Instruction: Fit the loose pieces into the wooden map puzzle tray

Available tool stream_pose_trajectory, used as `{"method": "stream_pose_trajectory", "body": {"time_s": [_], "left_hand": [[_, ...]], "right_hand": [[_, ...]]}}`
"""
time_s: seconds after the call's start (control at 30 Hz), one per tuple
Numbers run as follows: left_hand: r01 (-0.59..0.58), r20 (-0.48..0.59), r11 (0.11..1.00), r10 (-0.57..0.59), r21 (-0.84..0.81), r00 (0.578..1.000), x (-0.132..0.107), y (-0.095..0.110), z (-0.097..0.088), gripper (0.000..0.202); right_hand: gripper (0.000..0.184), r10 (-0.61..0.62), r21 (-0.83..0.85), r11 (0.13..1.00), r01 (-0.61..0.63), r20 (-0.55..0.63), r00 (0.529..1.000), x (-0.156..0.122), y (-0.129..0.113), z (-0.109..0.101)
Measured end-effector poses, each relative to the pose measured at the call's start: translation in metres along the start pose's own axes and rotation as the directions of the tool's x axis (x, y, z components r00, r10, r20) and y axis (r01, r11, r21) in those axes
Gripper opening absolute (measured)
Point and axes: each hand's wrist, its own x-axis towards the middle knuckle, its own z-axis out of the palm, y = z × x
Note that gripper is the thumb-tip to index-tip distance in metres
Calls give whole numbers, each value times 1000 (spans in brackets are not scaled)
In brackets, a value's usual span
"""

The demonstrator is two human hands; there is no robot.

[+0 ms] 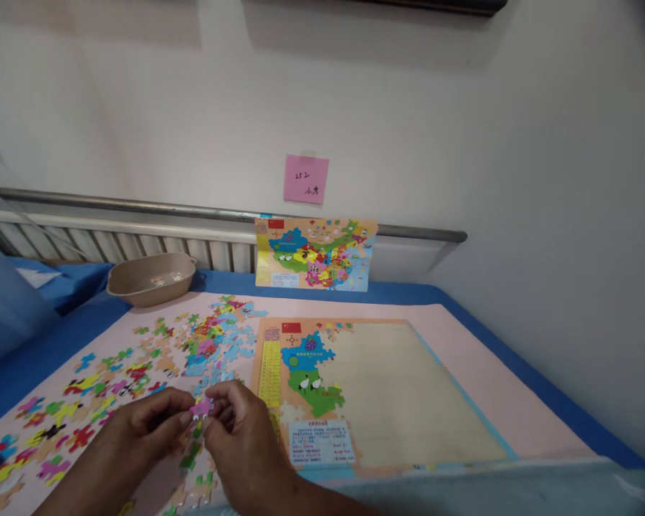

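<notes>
Between my two hands is a small pink and yellow jigsaw piece (pixel 202 408). My left hand (pixel 150 423) pinches its left side, and my right hand (pixel 236 430) grips it from the right with thumb and forefinger. Both hands are above many loose jigsaw pieces (pixel 80 437) spread over the pink sheet. Right of my hands lies the puzzle board (pixel 419 394), with joined pieces along its left side showing a blue and green map area. A cluster of map pieces (pixel 209 340) lies just beyond my hands. Pieces under my hands are partly hidden.
A beige basin (pixel 151 281) with a few pieces inside stands at the back left. A colourful reference map (pixel 317 256) leans by the wall below a metal rail (pixel 419 234). A pink note (pixel 306 179) is on the wall. Pale blue cloth (pixel 489 494) covers the near edge.
</notes>
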Motion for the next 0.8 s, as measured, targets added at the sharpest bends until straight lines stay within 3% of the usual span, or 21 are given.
{"method": "stream_pose_trajectory", "body": {"time_s": [0.17, 0.43, 0.53, 0.63, 0.73, 0.8], "left_hand": [[-15, -6, 1000, 15, 16, 1000, -3, 11, -2, 47], [3, 51, 993, 3, -114, 999, -5, 21, 1, 34], [-11, 25, 991, 14, -137, 1000, -9, 22, -6, 28], [46, -18, 997, -48, -69, 999, -20, 20, -17, 23], [57, -82, 991, -47, 124, 996, -33, 13, -23, 17], [58, -110, 973, -34, 223, 993, -41, 7, -22, 15]], "right_hand": [[38, -17, -15, 1000, 17, 11, 1000, -1, 1, -1], [34, -118, -3, 993, 118, 63, 991, -6, 8, 0], [28, -152, -71, 985, 155, 46, 987, -6, 8, -4], [27, -187, -131, 974, 184, -8, 982, -6, 6, -10], [20, -299, -239, 911, 335, 174, 938, -14, 11, -5], [15, -399, -323, 783, 532, 395, 827, -24, 23, 7]]}}
